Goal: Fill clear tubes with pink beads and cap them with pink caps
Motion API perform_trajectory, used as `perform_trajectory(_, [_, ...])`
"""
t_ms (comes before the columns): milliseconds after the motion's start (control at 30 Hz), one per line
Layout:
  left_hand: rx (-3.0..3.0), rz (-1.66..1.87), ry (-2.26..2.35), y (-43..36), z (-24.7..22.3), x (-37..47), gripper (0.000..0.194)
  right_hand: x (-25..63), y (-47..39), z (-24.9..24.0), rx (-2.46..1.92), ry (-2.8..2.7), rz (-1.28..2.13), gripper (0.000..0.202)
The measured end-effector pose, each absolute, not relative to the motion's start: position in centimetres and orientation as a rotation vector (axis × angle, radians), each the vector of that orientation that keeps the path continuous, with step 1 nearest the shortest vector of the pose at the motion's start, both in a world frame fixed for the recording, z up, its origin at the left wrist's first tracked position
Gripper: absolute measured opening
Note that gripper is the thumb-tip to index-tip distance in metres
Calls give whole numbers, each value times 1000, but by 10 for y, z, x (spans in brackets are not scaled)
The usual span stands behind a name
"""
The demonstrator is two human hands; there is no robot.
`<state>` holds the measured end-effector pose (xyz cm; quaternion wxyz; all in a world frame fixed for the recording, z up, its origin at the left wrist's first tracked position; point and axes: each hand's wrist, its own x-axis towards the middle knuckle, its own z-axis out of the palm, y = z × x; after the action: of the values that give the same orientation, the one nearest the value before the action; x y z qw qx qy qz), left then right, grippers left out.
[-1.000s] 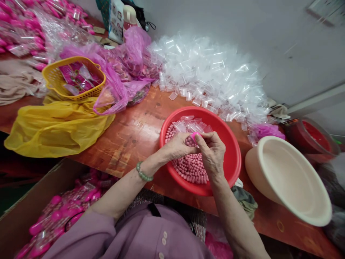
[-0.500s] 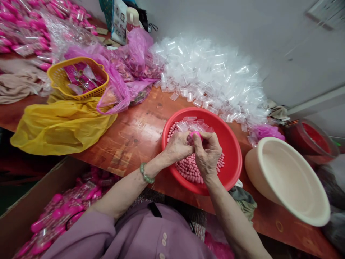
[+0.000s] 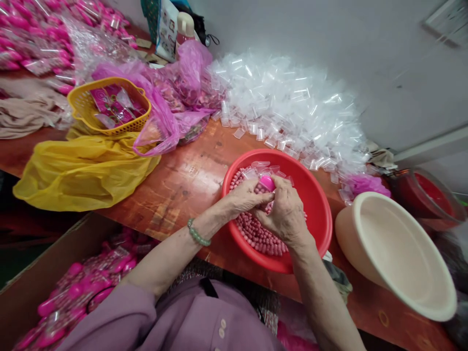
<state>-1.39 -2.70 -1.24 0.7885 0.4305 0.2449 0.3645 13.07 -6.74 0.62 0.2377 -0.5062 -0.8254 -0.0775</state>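
Over the red basin [image 3: 321, 209], my left hand [image 3: 245, 197] and my right hand [image 3: 288, 208] meet with bent fingers around one small container. Its bright pink rounded end [image 3: 267, 183] shows between the fingertips; the rest is mostly covered by the fingers. Both hands are closed on it. Beneath them lie many pink beads [image 3: 256, 234] in the basin, with several clear plastic pieces [image 3: 261, 168] on top at the far side.
Clear plastic containers [image 3: 292, 102] are heaped behind the basin. A cream basin [image 3: 402, 253] stands right. On the left are a yellow basket [image 3: 109, 130], a yellow bag [image 3: 84, 170] and a pink bag [image 3: 168, 126]. Below left, a box [image 3: 44, 258] holds pink-ended containers [image 3: 80, 287].
The pink end now shows more fully above the fingers. My right hand has turned and its thumb has moved lower. The whole view has shifted slightly.
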Motion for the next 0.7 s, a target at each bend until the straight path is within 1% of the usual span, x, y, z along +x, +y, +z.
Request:
perform_trajectory(67, [935,760,481,-26,-14,-14,41,132,-66,6,-1406,-2292,-329,68])
perform_trajectory(133, [952,749,457,-26,-14,-14,42,133,-65,5,-1383,-2301,-369,68])
perform_trajectory(300, [944,742,450,-27,-14,-16,47,135,-61,-2,-1319,-2291,-338,72])
perform_trajectory(433, [940,734,451,-27,-15,-17,51,135,-60,-4,-1288,-2271,-334,68])
perform_trajectory(567, [772,729,509,-21,-14,-13,55,129,-64,0,-1322,-2275,-304,69])
perform_trajectory(633, [687,723,591,-22,-11,-11,52,122,-71,4,-1362,-2322,-320,71])
perform_trajectory(700, [666,761,694,-30,-6,-13,43,113,-82,10,-1368,-2356,-369,72])
